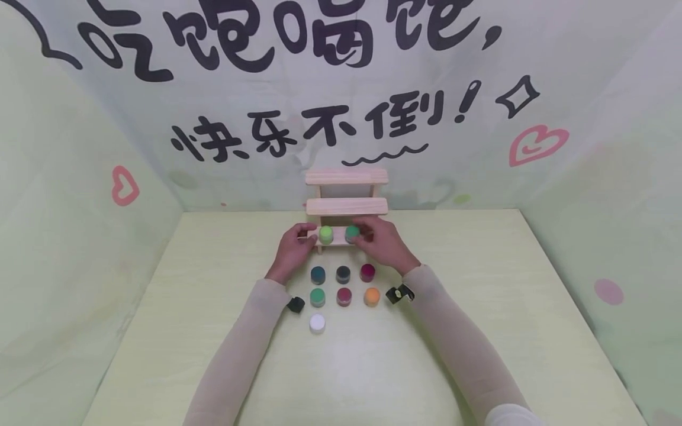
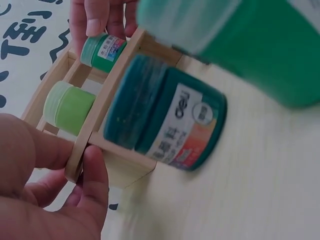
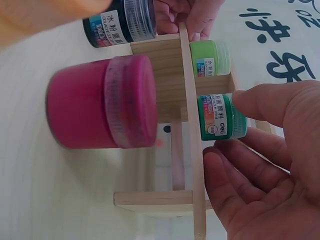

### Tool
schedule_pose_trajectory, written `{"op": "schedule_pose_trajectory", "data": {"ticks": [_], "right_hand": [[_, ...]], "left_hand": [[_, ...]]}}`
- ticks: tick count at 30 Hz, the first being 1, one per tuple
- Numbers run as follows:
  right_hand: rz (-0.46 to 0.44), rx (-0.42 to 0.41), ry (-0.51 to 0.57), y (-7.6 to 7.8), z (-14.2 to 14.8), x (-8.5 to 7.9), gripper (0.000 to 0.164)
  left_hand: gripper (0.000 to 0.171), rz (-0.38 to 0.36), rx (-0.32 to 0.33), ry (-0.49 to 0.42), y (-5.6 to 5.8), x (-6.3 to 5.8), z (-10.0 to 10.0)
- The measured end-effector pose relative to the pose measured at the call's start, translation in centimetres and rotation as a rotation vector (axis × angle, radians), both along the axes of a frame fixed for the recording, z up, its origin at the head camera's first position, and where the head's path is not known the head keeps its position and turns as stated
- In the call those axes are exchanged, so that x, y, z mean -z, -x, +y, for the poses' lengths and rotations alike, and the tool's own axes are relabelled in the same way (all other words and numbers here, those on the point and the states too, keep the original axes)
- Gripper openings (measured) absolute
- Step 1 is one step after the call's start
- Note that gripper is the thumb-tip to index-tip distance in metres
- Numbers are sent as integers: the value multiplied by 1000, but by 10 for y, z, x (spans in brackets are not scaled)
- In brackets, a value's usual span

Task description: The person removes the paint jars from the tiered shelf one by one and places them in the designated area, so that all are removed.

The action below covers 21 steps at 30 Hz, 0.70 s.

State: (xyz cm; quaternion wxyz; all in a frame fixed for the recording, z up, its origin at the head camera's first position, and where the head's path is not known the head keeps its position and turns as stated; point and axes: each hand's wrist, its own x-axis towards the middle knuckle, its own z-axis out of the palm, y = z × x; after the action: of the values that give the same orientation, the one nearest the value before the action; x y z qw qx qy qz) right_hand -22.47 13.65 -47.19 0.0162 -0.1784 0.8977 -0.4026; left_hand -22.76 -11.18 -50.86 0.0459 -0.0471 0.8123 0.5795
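Observation:
In the head view, a small wooden tiered rack [image 1: 346, 206] stands at the back of the table. My left hand [image 1: 294, 247] pinches the left end of its lowest board between thumb and fingers. A light green paint jar [image 1: 326, 235] stands on that board near this hand. My right hand [image 1: 385, 242] holds a darker green paint jar [image 1: 352, 234] on the same board. The right wrist view shows one digit on the lid of this green jar [image 3: 220, 117] and other fingers at its side. The left wrist view shows the board's end [image 2: 76, 162] gripped.
In front of the rack, rows of paint jars stand on the table: teal [image 1: 318, 274], black [image 1: 343, 274], magenta [image 1: 367, 272], green [image 1: 317, 297], dark red [image 1: 344, 296] and orange [image 1: 372, 296]. A white jar [image 1: 317, 323] is nearest. A printed cloth [image 1: 341, 106] hangs behind.

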Motion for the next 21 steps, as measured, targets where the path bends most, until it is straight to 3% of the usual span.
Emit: {"op": "schedule_pose_trajectory", "data": {"ticks": [9, 21], "right_hand": [[3, 5, -6, -2, -1, 2, 48], [13, 26, 38, -5, -2, 5, 39]], "left_hand": [[31, -10, -69, -11, -3, 1, 4], [31, 15, -57, 13, -5, 0, 4]]}}
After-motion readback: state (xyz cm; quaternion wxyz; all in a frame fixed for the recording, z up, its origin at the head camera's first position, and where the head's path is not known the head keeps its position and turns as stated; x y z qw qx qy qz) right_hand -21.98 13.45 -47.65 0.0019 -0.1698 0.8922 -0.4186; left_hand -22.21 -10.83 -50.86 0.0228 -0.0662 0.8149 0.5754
